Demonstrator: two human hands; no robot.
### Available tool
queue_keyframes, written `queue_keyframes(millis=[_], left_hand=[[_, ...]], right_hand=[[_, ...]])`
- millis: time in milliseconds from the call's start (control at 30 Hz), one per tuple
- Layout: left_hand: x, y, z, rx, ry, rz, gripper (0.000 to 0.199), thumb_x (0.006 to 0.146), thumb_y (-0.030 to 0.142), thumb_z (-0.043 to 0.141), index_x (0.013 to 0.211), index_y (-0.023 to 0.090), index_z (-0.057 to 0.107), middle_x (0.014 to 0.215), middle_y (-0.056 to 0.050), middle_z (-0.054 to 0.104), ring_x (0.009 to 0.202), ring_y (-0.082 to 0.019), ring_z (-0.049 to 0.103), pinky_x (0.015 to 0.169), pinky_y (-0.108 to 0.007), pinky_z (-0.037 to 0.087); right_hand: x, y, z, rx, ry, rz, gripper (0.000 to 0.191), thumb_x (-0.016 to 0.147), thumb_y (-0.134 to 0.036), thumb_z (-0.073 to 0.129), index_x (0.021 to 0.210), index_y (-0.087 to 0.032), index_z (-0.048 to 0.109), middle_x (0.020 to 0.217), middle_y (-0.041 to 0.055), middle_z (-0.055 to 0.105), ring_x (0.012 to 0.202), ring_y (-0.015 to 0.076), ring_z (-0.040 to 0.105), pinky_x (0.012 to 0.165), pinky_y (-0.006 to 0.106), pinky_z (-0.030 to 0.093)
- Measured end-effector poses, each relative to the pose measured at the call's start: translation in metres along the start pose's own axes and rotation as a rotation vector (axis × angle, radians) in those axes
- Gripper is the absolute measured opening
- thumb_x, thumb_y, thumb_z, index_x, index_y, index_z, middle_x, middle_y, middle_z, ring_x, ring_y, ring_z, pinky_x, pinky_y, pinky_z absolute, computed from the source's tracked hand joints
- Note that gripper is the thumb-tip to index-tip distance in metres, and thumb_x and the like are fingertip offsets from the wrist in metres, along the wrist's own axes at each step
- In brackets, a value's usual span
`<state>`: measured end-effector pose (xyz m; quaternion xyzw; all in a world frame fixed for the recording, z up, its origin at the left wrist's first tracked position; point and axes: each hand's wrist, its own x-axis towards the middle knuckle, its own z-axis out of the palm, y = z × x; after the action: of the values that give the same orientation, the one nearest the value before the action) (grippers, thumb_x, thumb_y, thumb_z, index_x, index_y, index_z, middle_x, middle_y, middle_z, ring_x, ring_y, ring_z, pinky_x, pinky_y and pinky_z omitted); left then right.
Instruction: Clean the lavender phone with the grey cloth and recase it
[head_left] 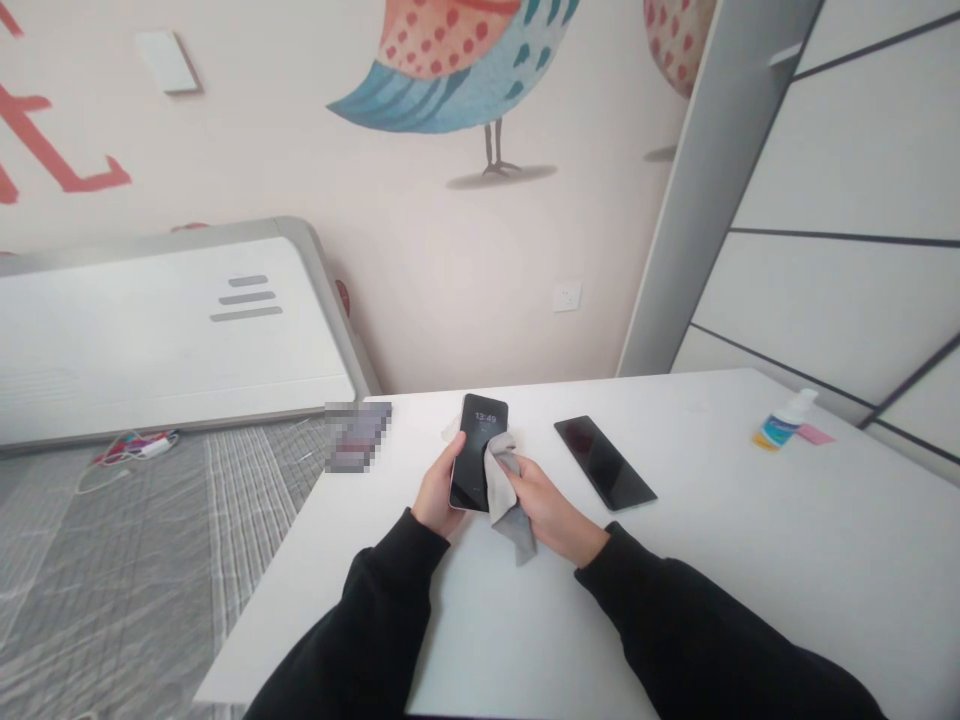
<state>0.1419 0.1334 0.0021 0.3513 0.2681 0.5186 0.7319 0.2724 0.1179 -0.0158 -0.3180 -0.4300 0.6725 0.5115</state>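
A smartphone [470,465] with a dark screen reading 13:49 is held upright above the white table. My left hand [439,488] grips it by its left edge and lower back, fingers mostly hidden behind it. In my right hand [546,502] a grey cloth [504,490] is pinched and pressed against the right side of the screen. The cloth's loose end hangs down below the phone. A second dark phone-like slab [606,463], screen up, lies on the table to the right of my right hand.
The white table [750,580] stands against a wall. A white-capped spray bottle [784,420] and a pink item [816,434] lie at the right. A pixelated item [358,438] sits on the far left corner. Cables [139,446] lie on the floor by the white bed panel [165,340].
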Motion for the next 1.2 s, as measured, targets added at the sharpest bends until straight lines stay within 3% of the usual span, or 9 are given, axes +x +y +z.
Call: queue_keyframes(millis=[100,200,467,700,867,967,1067,1133,1200], left_hand=[[-0.003,-0.001,0.006,-0.106,-0.043,-0.078,0.052,0.102,0.046,0.046,0.125,0.005,0.068,0.125,-0.018,0.071,0.124,-0.03,0.064,0.114,-0.04,0.042],[-0.004,-0.002,0.011,-0.161,0.041,-0.02,0.055,0.106,0.045,0.033,0.124,0.007,0.069,0.124,-0.017,0.072,0.114,-0.026,0.069,0.106,-0.036,0.049],[-0.002,0.002,0.014,-0.258,0.224,0.05,0.056,0.105,0.05,0.034,0.116,0.01,0.072,0.123,-0.013,0.073,0.103,-0.02,0.071,0.091,-0.028,0.056],[0.002,0.008,0.006,-0.284,0.316,0.108,0.05,0.106,0.042,0.033,0.133,0.009,0.06,0.112,-0.015,0.075,0.09,-0.021,0.074,0.08,-0.033,0.059],[-0.001,0.01,0.007,-0.253,0.259,0.011,0.056,0.106,0.046,0.03,0.132,0.008,0.061,0.109,-0.016,0.076,0.082,-0.022,0.074,0.079,-0.036,0.06],[-0.003,0.001,0.015,-0.218,0.196,-0.149,0.055,0.107,0.046,0.031,0.125,0.008,0.066,0.11,-0.015,0.077,0.091,-0.021,0.075,0.09,-0.034,0.058],[-0.006,-0.013,0.023,-0.188,0.143,-0.238,0.046,0.106,0.041,0.039,0.13,0.012,0.066,0.124,-0.012,0.073,0.115,-0.021,0.07,0.107,-0.031,0.049],[-0.009,-0.019,0.026,-0.209,0.149,-0.24,0.045,0.105,0.041,0.043,0.135,0.014,0.062,0.134,-0.01,0.068,0.128,-0.021,0.062,0.116,-0.03,0.04],[-0.013,-0.02,0.029,-0.247,0.178,-0.245,0.049,0.105,0.042,0.042,0.142,0.014,0.057,0.138,-0.01,0.066,0.134,-0.023,0.057,0.12,-0.033,0.034]], right_hand=[[0.001,0.001,-0.001,-0.052,0.026,-0.008,0.057,0.069,-0.064,0.081,0.101,-0.019,0.068,0.095,0.0056,0.075,0.096,0.0269,0.071,0.095,0.041,0.053],[0.0,0.001,-0.001,-0.134,0.021,-0.037,0.059,0.07,-0.063,0.081,0.108,-0.02,0.068,0.1,0.0065,0.075,0.102,0.0285,0.07,0.103,0.045,0.051],[-0.003,0.005,0.005,-0.257,-0.071,-0.043,0.047,0.078,-0.062,0.072,0.1,-0.021,0.07,0.1,0.0079,0.076,0.103,0.0301,0.071,0.1,0.049,0.054],[0.008,0.004,-0.013,-0.429,0.193,-0.185,0.058,0.085,-0.073,0.053,0.091,-0.017,0.067,0.093,0.0111,0.075,0.096,0.0328,0.071,0.088,0.047,0.058],[0.013,-0.011,-0.027,-0.573,0.332,-0.324,0.059,0.087,-0.071,0.052,0.096,-0.014,0.064,0.101,0.0169,0.073,0.099,0.0354,0.068,0.091,0.051,0.054],[0.01,-0.012,-0.024,-0.771,0.261,-0.469,0.064,0.09,-0.065,0.054,0.124,-0.012,0.062,0.134,0.0203,0.063,0.131,0.0366,0.054,0.115,0.055,0.036],[0.001,0.001,-0.016,-1.188,0.229,-0.593,0.068,0.102,-0.052,0.037,0.154,-0.007,0.036,0.163,0.021,0.031,0.154,0.0347,0.019,0.124,0.06,0.014],[-0.006,0.011,-0.01,-1.412,0.198,-0.647,0.067,0.106,-0.041,0.029,0.16,-0.004,0.015,0.167,0.0223,0.017,0.157,0.0337,0.005,0.123,0.063,0.014],[-0.01,0.014,-0.005,-1.555,0.058,-0.718,0.068,0.106,-0.034,0.029,0.162,-0.006,0.001,0.167,0.0212,0.014,0.157,0.032,0.005,0.124,0.061,0.018]])
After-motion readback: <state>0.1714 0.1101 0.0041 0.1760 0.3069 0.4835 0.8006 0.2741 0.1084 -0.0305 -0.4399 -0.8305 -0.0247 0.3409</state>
